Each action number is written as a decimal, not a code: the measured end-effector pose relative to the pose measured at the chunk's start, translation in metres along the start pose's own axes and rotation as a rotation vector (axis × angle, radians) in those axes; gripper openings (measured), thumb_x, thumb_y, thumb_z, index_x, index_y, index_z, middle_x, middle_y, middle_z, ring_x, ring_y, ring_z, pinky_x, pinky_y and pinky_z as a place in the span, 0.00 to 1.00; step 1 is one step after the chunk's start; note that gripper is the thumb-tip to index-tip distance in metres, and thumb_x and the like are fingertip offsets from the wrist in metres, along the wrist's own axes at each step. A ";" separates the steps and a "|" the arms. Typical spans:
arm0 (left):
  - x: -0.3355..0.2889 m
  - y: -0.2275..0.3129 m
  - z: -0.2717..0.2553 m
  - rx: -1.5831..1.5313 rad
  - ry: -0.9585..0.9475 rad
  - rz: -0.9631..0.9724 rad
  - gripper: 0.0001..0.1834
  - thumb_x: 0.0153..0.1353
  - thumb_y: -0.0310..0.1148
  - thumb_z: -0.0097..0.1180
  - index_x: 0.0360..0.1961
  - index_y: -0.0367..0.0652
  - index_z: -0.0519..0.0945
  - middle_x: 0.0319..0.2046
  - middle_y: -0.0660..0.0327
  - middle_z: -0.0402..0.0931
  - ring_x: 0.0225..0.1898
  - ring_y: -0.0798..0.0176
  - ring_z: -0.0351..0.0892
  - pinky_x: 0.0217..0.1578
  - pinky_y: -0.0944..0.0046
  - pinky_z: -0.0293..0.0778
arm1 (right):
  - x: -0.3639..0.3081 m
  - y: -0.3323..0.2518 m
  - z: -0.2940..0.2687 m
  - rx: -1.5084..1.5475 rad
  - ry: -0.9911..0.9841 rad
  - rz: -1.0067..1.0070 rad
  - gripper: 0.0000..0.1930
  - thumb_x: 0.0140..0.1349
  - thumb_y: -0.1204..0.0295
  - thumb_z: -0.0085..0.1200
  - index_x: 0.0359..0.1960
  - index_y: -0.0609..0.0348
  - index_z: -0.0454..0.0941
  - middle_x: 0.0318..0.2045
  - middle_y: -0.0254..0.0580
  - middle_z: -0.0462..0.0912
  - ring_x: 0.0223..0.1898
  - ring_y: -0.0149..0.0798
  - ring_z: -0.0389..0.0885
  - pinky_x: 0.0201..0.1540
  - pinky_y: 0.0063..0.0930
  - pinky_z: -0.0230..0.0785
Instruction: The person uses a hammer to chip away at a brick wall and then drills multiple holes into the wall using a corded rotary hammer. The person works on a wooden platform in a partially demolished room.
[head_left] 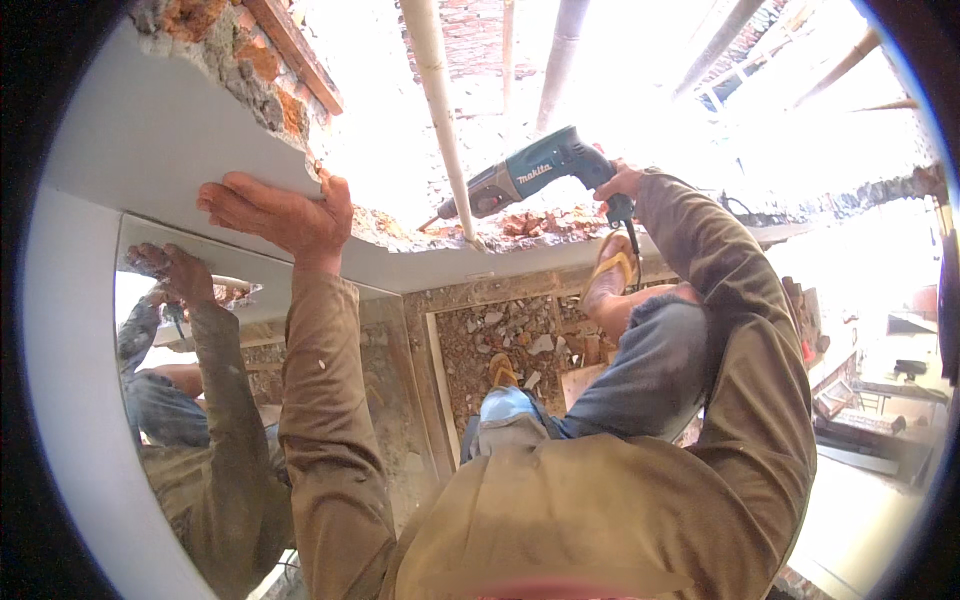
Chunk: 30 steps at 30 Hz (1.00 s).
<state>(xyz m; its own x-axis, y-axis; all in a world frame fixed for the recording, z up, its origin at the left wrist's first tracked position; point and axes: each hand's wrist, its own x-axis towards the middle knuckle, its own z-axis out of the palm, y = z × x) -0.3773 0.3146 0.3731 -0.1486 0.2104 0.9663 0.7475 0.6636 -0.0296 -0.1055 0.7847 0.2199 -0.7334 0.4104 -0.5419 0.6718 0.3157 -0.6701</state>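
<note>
My right hand (622,182) is wrapped round the rear handle of a dark teal hammer drill (540,168). The drill lies nearly level, its bit (430,223) pointing left at the broken brick edge (385,228) of the wall opening. Whether the tip touches the brick, I cannot tell. A dark power cord (633,238) hangs from the handle. My left hand (285,215) is held flat with fingers stretched out against the white wall face (170,135), close to its jagged edge, and holds nothing.
Pale upright poles (437,90) stand beyond the opening, one just by the drill's front. A reflective pane (230,400) on the left mirrors my arm. My sandalled foot (608,265) rests on a ledge; rubble (500,335) lies below inside a wooden frame (440,370).
</note>
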 end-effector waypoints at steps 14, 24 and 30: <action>-0.133 0.235 -0.035 -1.439 -0.998 -1.490 0.37 0.64 0.54 0.69 0.59 0.33 0.74 0.51 0.51 0.81 0.56 0.50 0.81 0.61 0.50 0.75 | -0.047 -0.023 0.020 0.376 -0.101 -0.144 0.13 0.57 0.74 0.67 0.43 0.63 0.80 0.26 0.38 0.83 0.24 0.30 0.82 0.27 0.28 0.75; -0.191 0.287 0.140 -1.615 0.221 -2.443 0.42 0.58 0.66 0.68 0.62 0.46 0.75 0.58 0.57 0.78 0.61 0.56 0.77 0.65 0.53 0.74 | -0.057 -0.035 0.005 0.287 -0.131 -0.088 0.20 0.55 0.71 0.70 0.49 0.62 0.79 0.31 0.38 0.83 0.28 0.31 0.82 0.33 0.30 0.76; -0.114 0.378 0.148 -1.903 -0.049 -2.338 0.42 0.63 0.68 0.62 0.65 0.47 0.74 0.56 0.65 0.79 0.61 0.61 0.76 0.61 0.57 0.75 | -0.121 -0.015 -0.076 0.525 0.205 -0.060 0.14 0.54 0.73 0.64 0.40 0.65 0.77 0.25 0.37 0.79 0.19 0.31 0.76 0.24 0.28 0.74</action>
<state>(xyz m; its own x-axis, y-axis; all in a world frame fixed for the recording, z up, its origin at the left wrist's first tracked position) -0.1736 0.6479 0.2138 -0.6607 0.6087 -0.4393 -0.7237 -0.6720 0.1574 -0.0195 0.7948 0.3340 -0.6985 0.5794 -0.4200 0.4492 -0.1020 -0.8876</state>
